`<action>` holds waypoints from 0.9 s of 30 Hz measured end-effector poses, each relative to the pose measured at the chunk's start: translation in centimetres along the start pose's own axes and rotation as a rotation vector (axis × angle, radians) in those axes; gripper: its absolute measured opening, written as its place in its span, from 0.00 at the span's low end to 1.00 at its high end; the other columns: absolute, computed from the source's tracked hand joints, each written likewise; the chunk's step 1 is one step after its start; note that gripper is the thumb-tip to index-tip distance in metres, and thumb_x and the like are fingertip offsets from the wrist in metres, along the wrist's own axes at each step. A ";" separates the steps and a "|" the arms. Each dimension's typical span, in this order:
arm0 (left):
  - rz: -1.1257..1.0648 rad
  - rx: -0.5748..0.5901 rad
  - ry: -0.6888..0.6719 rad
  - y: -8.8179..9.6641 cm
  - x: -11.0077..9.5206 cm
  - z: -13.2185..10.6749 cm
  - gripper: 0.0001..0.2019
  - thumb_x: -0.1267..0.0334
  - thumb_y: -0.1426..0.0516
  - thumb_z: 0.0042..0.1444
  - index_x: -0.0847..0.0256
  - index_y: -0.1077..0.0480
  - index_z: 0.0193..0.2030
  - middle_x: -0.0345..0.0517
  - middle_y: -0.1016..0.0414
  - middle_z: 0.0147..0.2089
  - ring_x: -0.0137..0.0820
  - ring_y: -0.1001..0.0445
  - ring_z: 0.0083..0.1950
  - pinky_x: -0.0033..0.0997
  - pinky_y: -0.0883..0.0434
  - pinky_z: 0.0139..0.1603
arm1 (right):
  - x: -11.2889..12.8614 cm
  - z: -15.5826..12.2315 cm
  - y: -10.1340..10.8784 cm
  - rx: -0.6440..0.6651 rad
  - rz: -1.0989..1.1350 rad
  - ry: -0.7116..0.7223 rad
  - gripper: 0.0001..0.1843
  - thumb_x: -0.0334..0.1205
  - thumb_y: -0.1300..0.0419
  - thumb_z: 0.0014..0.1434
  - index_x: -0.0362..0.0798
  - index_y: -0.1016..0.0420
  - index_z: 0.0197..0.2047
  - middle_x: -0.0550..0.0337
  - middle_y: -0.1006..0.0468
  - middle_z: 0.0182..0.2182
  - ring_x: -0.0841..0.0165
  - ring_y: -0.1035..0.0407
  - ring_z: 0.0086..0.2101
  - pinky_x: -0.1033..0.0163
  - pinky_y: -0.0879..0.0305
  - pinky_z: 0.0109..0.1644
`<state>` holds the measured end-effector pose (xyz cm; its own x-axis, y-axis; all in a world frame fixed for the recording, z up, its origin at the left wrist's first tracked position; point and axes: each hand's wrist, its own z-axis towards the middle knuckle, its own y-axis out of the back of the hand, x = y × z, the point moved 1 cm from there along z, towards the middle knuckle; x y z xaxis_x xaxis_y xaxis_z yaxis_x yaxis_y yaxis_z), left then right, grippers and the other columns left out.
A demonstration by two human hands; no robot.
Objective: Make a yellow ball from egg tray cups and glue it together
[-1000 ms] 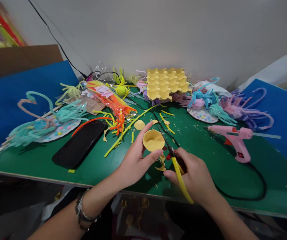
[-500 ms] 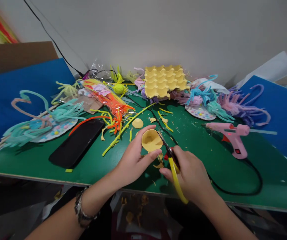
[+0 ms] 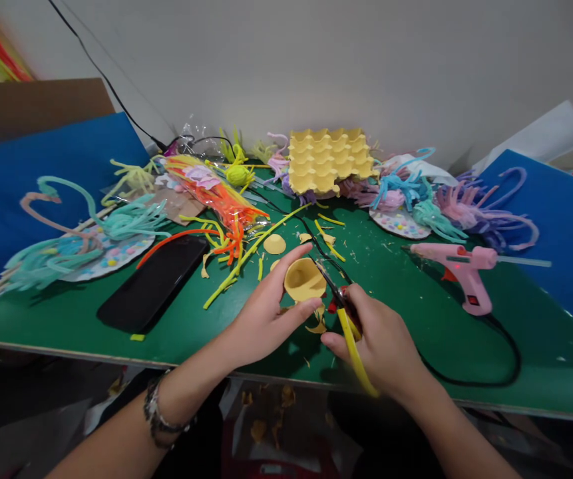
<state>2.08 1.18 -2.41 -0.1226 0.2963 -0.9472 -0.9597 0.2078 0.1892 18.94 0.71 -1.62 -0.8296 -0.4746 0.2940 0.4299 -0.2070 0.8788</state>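
Observation:
My left hand (image 3: 271,313) grips a yellow egg-carton cup (image 3: 305,281) between thumb and fingers, its hollow side facing me. In my right hand (image 3: 383,339) is a pair of scissors (image 3: 350,349) with yellow handles. Their dark blades meet the right rim of the cup; how far they are apart is hard to make out. Under the cup lie curled yellow trimmings (image 3: 317,321). Just behind it rests another cut yellow cup (image 3: 275,244), dome up.
A yellow egg tray (image 3: 331,159) leans at the back. On the right lies a pink glue gun (image 3: 458,269) with its black cord. A black phone (image 3: 154,286) sits left, near pipe-cleaner swans (image 3: 86,233) and orange pipe cleaners (image 3: 221,199). Blue boards (image 3: 46,193) flank the table.
The scissors' yellow handle has shifted slightly, and the blades stay at the cup's right rim. The cup remains in my left hand, nearly in the same place.

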 end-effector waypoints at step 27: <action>-0.246 0.037 0.151 -0.2 -0.7 0.2 0.34 0.63 0.44 0.49 0.55 0.52 0.62 0.40 0.35 0.37 0.27 0.35 0.36 0.27 0.31 0.38 | 0.1 -0.1 -0.3 0.026 -0.049 -0.035 0.27 0.66 0.53 0.50 0.49 0.37 0.29 0.60 0.29 0.17 0.67 0.35 0.18 0.67 0.49 0.21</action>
<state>2.41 1.16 -1.71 0.0737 0.0913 -0.9931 -0.9556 0.2913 -0.0442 18.77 0.63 -1.89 -0.8614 -0.4345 0.2630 0.3796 -0.2067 0.9018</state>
